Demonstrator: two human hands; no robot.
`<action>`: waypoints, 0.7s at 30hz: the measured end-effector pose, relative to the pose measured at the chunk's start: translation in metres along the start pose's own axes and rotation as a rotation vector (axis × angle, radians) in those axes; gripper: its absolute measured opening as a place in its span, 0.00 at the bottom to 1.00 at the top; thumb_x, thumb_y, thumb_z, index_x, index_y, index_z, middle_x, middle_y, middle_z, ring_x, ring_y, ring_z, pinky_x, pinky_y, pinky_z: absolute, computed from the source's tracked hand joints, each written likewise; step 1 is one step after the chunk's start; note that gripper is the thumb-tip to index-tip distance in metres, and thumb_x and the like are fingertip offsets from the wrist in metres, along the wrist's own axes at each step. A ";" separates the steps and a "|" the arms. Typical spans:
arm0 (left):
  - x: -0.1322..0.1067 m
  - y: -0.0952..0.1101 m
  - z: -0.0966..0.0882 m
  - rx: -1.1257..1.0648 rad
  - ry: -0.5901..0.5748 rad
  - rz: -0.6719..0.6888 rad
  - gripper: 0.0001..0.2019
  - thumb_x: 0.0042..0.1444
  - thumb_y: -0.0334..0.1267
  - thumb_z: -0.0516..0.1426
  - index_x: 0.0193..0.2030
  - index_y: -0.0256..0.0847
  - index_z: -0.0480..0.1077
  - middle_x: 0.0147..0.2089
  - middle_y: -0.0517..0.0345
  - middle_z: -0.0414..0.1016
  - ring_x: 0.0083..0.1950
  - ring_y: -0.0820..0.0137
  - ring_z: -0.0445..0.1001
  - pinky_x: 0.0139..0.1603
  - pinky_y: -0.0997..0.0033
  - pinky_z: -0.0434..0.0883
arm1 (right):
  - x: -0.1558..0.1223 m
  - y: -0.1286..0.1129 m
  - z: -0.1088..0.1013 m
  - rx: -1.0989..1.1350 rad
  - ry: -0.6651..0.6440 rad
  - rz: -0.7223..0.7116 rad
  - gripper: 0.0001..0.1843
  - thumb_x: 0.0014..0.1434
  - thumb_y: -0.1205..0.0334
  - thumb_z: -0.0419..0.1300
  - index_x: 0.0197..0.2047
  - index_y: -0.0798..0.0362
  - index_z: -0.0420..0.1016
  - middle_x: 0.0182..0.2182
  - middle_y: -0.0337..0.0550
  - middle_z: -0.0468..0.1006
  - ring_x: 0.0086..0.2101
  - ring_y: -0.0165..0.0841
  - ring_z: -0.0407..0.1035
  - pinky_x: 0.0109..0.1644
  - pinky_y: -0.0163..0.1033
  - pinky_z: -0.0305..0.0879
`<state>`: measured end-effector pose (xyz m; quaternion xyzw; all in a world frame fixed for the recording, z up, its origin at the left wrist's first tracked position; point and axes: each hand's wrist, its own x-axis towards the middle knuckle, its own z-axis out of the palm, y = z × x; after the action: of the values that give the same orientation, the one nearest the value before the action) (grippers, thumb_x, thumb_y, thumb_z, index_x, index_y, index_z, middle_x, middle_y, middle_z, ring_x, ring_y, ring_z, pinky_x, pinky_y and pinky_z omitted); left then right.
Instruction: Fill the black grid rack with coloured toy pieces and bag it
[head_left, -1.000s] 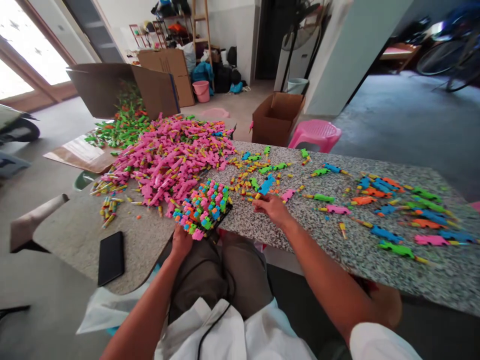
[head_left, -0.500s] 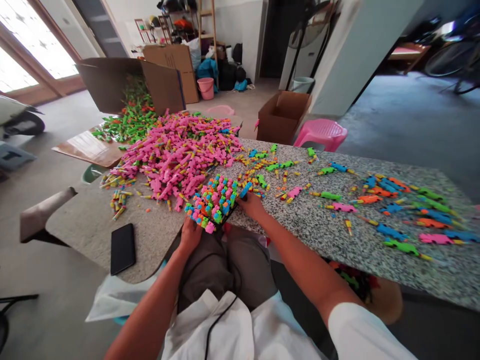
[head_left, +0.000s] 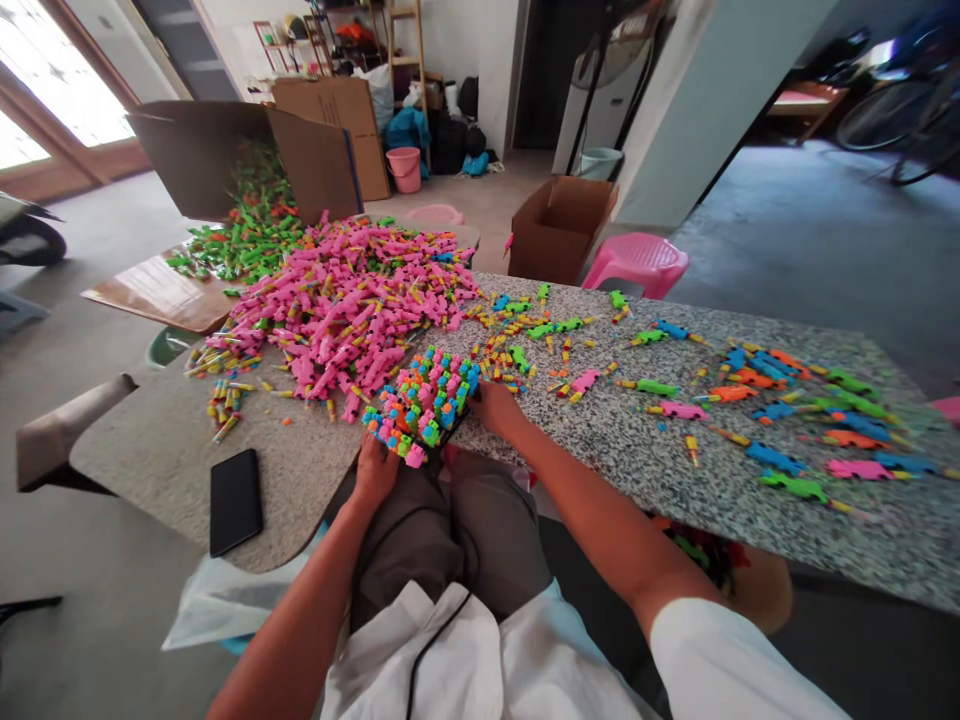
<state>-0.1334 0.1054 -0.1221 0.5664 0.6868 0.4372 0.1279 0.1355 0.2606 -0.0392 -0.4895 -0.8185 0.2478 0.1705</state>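
Note:
A dark rack (head_left: 448,438) packed with upright small plastic pieces (head_left: 424,395) in pink, blue, green and orange rests at the table's front edge, above my lap. My left hand (head_left: 376,468) is closed around its near left corner. At the right corner, my right hand (head_left: 495,408) has its fingers pressed together against a blue plastic piece (head_left: 473,376), whose lower part is hidden. Just beyond the rack lies a big heap of pink car-shaped toys (head_left: 337,300) with yellow tips. Short yellow-and-red pieces (head_left: 506,350) are strewn beside my right hand.
Coloured car-shaped toys (head_left: 776,458) lie scattered over the speckled stone table (head_left: 600,430) to the right. A black phone (head_left: 235,502) is at left. Green toys spill from a cardboard box (head_left: 187,165). Behind the table stand an open carton (head_left: 551,230) and a pink stool (head_left: 637,262).
My right hand has brought the blue piece from just outside the rack's right corner in against it. The left hand keeps its hold. The whole view has shifted slightly.

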 end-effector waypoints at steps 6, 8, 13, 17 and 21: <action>0.002 -0.002 -0.001 0.005 -0.015 0.030 0.25 0.64 0.48 0.56 0.64 0.40 0.73 0.70 0.41 0.71 0.76 0.49 0.63 0.78 0.40 0.59 | 0.006 0.001 0.009 -0.023 0.017 -0.003 0.11 0.69 0.58 0.60 0.49 0.53 0.80 0.43 0.51 0.86 0.43 0.41 0.77 0.42 0.37 0.60; 0.003 0.001 -0.003 0.017 -0.009 0.046 0.24 0.64 0.48 0.56 0.63 0.40 0.73 0.69 0.42 0.72 0.75 0.49 0.64 0.77 0.40 0.60 | 0.008 0.000 0.006 0.003 -0.006 -0.008 0.11 0.68 0.59 0.61 0.49 0.52 0.81 0.44 0.50 0.86 0.44 0.42 0.77 0.43 0.37 0.62; 0.000 0.015 -0.009 0.086 -0.085 0.132 0.20 0.64 0.45 0.56 0.60 0.42 0.75 0.65 0.44 0.75 0.72 0.51 0.68 0.75 0.41 0.63 | -0.008 -0.006 -0.001 0.148 -0.023 0.065 0.13 0.66 0.62 0.61 0.52 0.54 0.81 0.40 0.47 0.86 0.42 0.41 0.78 0.44 0.37 0.65; -0.008 0.036 -0.009 0.163 -0.106 0.201 0.18 0.63 0.40 0.56 0.59 0.43 0.76 0.66 0.45 0.74 0.74 0.50 0.64 0.75 0.42 0.63 | -0.053 -0.005 0.006 0.237 0.106 0.086 0.16 0.69 0.61 0.57 0.55 0.54 0.80 0.49 0.51 0.84 0.50 0.41 0.77 0.55 0.42 0.68; -0.020 0.076 0.000 0.256 -0.184 0.266 0.15 0.64 0.37 0.58 0.55 0.45 0.79 0.62 0.45 0.76 0.68 0.52 0.69 0.71 0.46 0.67 | -0.113 0.007 0.014 0.286 0.229 0.066 0.16 0.68 0.58 0.54 0.51 0.50 0.82 0.49 0.51 0.83 0.51 0.43 0.76 0.60 0.48 0.69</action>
<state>-0.0766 0.0857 -0.0718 0.7014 0.6413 0.3056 0.0582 0.1858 0.1597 -0.0584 -0.5118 -0.7337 0.3098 0.3222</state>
